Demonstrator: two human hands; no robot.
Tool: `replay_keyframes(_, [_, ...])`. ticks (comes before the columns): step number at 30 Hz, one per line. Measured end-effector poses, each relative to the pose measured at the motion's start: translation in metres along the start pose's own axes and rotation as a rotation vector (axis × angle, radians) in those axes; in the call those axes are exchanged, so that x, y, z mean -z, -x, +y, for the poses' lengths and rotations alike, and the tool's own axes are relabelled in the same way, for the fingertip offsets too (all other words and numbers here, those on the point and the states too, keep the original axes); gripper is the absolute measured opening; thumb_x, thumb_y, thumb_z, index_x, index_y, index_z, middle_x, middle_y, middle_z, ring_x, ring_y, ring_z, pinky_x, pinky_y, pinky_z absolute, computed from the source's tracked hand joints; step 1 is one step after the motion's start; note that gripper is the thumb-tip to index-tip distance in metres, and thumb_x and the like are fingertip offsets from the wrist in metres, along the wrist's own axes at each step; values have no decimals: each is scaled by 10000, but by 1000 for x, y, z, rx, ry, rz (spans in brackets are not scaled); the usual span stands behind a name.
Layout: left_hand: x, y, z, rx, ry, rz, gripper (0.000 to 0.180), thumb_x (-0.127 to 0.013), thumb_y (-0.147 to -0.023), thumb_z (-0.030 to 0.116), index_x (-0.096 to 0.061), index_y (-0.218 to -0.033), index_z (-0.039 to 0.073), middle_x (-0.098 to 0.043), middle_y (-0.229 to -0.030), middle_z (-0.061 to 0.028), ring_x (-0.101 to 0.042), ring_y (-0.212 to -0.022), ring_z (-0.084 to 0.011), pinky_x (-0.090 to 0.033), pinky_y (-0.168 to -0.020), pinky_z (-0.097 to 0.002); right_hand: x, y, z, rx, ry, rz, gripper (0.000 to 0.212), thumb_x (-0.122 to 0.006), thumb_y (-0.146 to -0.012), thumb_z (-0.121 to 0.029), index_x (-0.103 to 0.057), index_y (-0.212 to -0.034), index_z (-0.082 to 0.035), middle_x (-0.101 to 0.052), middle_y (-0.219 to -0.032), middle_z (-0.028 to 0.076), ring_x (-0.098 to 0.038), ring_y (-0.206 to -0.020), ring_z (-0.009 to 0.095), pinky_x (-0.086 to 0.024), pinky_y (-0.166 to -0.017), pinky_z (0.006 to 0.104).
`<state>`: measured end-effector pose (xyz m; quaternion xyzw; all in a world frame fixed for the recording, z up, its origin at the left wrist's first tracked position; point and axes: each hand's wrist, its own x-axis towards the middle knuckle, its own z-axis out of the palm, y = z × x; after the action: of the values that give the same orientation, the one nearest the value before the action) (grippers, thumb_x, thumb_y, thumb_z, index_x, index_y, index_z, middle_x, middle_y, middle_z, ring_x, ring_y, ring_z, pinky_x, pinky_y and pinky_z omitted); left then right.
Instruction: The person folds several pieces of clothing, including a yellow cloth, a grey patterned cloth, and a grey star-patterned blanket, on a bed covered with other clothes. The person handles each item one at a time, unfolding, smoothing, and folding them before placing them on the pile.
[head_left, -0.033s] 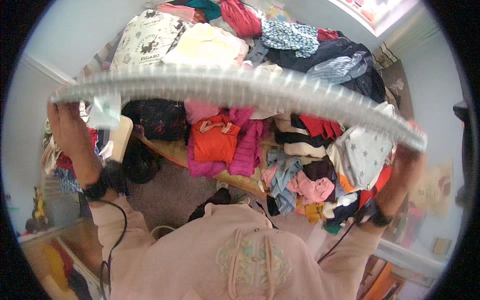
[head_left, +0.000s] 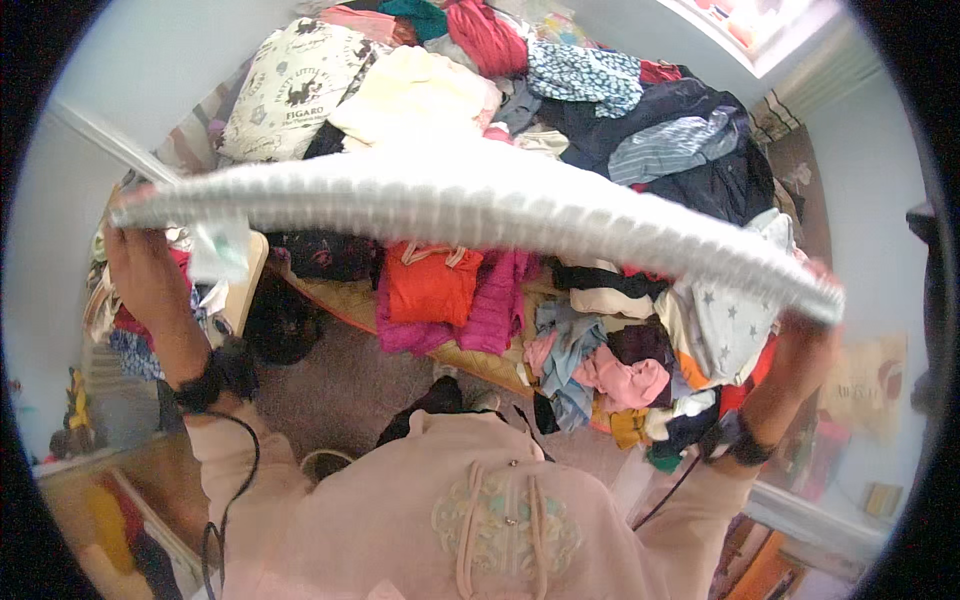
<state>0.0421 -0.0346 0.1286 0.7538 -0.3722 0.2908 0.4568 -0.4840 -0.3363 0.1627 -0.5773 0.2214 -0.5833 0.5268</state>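
Note:
A white cloth with grey stripes or ribs [head_left: 480, 195], blurred by motion, is stretched in a long, bowed band across the view. My left hand [head_left: 135, 225] grips its left end, fingers closed at the edge. At the other end, lower down, my right hand [head_left: 815, 300] is closed on it too. Whether it is a garment or a sheet I cannot tell. Beneath its middle lies a folded orange-red garment [head_left: 432, 285] on a magenta padded one [head_left: 500, 320]. A pale cloth with grey stars [head_left: 720, 320] is just below my right hand.
Heaped clothes cover the bed behind, among them a cream garment [head_left: 415, 95], a white printed bag [head_left: 297, 95] and dark clothing [head_left: 690, 130]. Small crumpled clothes [head_left: 620, 375] lie at the bed's near right edge. A black rounded object [head_left: 283, 320] stands left. Cables hang from my wrist straps.
The cloth's middle has dropped toward me and its upper side now shows as a bright white swell. My right hand has moved slightly down; both hands still hold the ends.

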Motion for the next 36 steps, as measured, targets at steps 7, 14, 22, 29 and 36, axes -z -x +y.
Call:
replay_keyframes(7, [31, 166, -40, 574, 678, -306, 168, -455, -931, 225, -501, -963, 66, -538, -933, -44, -481, -846, -108, -399, -771, -264, 26, 120, 94, -244, 153, -135, 203, -522, -835, -206, -535, -830, -4, -564, -1011, 181, -535, -899, 250, -398, -855, 371])
replay_keyframes(14, [23, 317, -93, 740, 571, -685, 134, -414, -914, 26, -497, -1017, 45, -561, -963, -42, -501, -926, -103, -369, -869, -229, 87, 247, 233, -788, 77, -38, 238, -514, -832, -139, -596, -1002, 8, -600, -1035, 85, -547, -898, 124, -439, -749, 266])
replay_keyframes(22, [36, 405, -94, 721, -69, -1089, 193, -481, -853, 89, -511, -1043, 83, -581, -900, -195, -562, -856, -363, -444, -728, -376, 148, 329, 286, -1114, 234, -204, 283, -461, -836, -144, -605, -1062, -54, -606, -1048, 26, -555, -910, 116, -445, -734, 254])
replay_keyframes(29, [65, 406, -89, 778, -228, -1322, 200, -491, -844, 100, -511, -1040, 60, -573, -958, -222, -545, -902, -398, -440, -745, -402, 174, 359, 284, -1187, 303, -309, 257, -498, -807, -160, -611, -990, -18, -615, -933, 40, -575, -830, 137, -468, -700, 272])
replay_keyframes(36, [56, 397, -119, 849, -163, -1470, 165, -485, -842, 91, -528, -995, 44, -600, -872, -169, -580, -821, -312, -446, -729, -371, 163, 358, 281, -1374, 276, -274, 263, -482, -801, -158, -593, -976, 4, -624, -906, 78, -602, -740, 176, -490, -633, 289])
